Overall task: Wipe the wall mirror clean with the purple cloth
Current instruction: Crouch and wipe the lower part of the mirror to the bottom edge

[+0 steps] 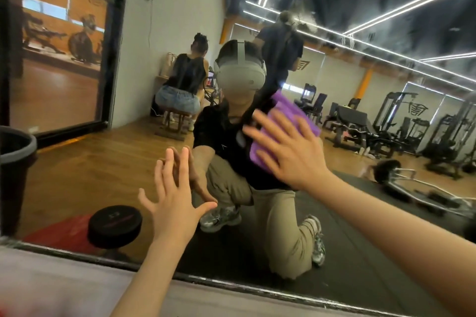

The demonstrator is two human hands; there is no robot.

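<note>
A: Entry. Right hand (288, 152) lies flat, fingers spread and straight, pressing the cloth (283, 123) against the mirror (386, 72). The cloth sits mid-glass, over the reflection of the person's chest, folded into a pad.

B: Left hand (175, 198)?

A: Also flat, fingers splayed, fingertips on the glass low and left of the cloth. It holds nothing; my guess is a brace.

B: Risks from here?

A: First, a bare palm on glass probably leaves prints, so that patch may need a second pass. Second, the cloth is pressed, not gripped. A fast stroke could let it slide out from under the fingers, or bunch so skin drags on the mirror.

B: Coverage?

A: Spots and streaks show on the upper glass, well above the cloth. From a kneeling pose that zone looks hard to reach; it could be missed.

B: Anything near the base?

A: A dark round weight (114, 226) is reflected low left, and a dark bin (18, 152) stands at the left edge. I cannot tell how close either is.
</note>
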